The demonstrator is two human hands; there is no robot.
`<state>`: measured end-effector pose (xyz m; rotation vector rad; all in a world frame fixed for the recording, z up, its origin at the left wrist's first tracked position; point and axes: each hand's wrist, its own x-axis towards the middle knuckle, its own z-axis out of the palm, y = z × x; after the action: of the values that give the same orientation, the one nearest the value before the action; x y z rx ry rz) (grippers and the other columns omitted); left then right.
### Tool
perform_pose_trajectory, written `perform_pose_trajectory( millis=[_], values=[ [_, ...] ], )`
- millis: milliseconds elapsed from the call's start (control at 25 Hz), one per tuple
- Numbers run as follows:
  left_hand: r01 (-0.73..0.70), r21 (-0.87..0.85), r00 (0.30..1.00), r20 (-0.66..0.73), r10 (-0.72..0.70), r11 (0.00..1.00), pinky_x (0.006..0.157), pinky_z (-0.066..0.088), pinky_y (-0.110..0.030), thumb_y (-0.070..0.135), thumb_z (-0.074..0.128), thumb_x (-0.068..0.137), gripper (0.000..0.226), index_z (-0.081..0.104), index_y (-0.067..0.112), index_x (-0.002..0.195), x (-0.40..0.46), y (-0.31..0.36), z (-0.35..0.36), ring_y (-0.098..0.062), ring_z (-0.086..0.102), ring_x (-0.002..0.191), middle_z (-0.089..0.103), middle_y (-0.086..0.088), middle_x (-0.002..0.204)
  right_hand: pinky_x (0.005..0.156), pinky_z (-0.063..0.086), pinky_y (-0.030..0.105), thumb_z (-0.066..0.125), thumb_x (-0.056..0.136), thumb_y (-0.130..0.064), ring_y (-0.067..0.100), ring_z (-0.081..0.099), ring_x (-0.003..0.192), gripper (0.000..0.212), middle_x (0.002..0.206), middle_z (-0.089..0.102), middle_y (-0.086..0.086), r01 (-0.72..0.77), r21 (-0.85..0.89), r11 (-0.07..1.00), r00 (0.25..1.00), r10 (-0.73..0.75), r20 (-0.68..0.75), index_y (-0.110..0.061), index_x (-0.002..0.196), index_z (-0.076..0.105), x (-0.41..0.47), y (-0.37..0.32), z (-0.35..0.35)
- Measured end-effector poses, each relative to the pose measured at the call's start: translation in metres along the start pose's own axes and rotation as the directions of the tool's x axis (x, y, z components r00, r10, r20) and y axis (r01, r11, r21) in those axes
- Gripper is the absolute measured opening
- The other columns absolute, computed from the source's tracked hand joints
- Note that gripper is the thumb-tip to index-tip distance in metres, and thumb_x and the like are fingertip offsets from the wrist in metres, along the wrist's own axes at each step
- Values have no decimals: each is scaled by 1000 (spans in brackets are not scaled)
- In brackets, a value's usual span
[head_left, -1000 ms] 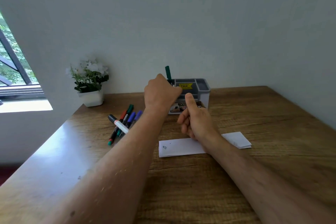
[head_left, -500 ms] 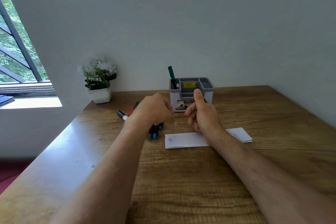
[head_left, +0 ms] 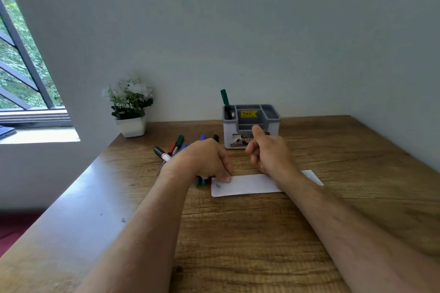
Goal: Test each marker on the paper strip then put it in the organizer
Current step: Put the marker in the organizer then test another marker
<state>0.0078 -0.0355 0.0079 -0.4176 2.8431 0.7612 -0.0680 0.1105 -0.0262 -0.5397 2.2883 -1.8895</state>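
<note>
A grey and white organizer stands at the back of the wooden table, with a green marker upright in its left slot. Several loose markers lie in a pile to its left. The white paper strip lies in front and bears a small drawn mark near its left end. My left hand rests over the near end of the pile with its fingers curled down, and a fingertip touches the strip's top left corner. Whether it grips a marker is hidden. My right hand hovers over the strip, loosely curled, holding nothing.
A white pot of flowers stands at the table's back left corner. The wall runs close behind the organizer. A window and its sill lie beyond the table's left edge.
My left hand has come down from the organizer, where the green marker now stands, onto the marker pile and the strip's left corner. My right hand has opened a little.
</note>
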Motion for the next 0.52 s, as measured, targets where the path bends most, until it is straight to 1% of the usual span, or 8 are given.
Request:
perform_pose_trajectory(
  millis=[40,80,160,200,240,280,360,520],
  values=[
    [7,-36,995,-96,-10,999,67,47,-24,29,80,78,10,71,32,81,1,-1,-1,-10,58,80,64,13,82,40,32,22,39,100,-53,7,41,35,61,51,57,4,-8,16,1000,1000,8,3,-10,69,68,0,2,-1],
    [16,-82,973,-228,-35,997,72,49,-27,31,79,79,9,70,31,81,3,-3,-2,-8,57,81,63,13,83,40,31,22,40,100,-53,7,40,34,60,51,57,4,-12,36,999,1000,12,5,-11,68,68,1,2,-2],
    [32,-141,878,-470,-95,990,78,53,-30,31,76,82,6,71,29,82,9,-8,-2,-9,61,83,69,8,91,40,31,23,41,100,-52,9,40,36,58,52,56,5,-12,72,997,1000,13,-9,-13,67,67,2,0,-4],
    [48,-137,835,-538,-115,989,76,55,-30,30,76,83,5,73,27,83,12,-10,-1,-11,63,83,71,5,94,42,31,24,41,100,-52,10,41,37,57,52,56,4,-10,83,996,1000,12,-24,-14,67,66,2,-1,-5],
    [72,-120,811,-570,-129,990,73,55,-30,31,76,83,7,74,25,84,14,-12,0,-12,64,81,71,2,93,43,32,25,41,100,-52,10,42,39,56,53,56,4,-5,94,996,999,8,-36,-14,67,66,1,-2,-5],
    [99,-101,803,-580,-139,990,70,54,-30,33,77,82,11,74,23,85,16,-12,1,-14,64,79,71,1,90,45,33,25,41,100,-52,10,43,40,56,53,57,4,4,107,994,999,0,-43,-15,68,66,0,-2,-4],
    [141,-39,810,-570,-139,989,68,54,-29,36,77,81,17,73,20,87,19,-11,5,-15,64,75,69,0,85,45,33,26,41,100,-52,10,44,41,55,53,57,4,32,120,992,998,-26,-53,-15,68,67,-1,-4,-3],
    [213,57,835,-528,-151,975,74,58,-36,36,78,79,30,71,15,100,26,-7,11,-22,66,80,69,-6,91,49,35,25,41,100,-52,5,46,40,55,53,57,3,81,74,994,994,-75,-79,-15,68,67,-1,-3,-2]
  ],
)
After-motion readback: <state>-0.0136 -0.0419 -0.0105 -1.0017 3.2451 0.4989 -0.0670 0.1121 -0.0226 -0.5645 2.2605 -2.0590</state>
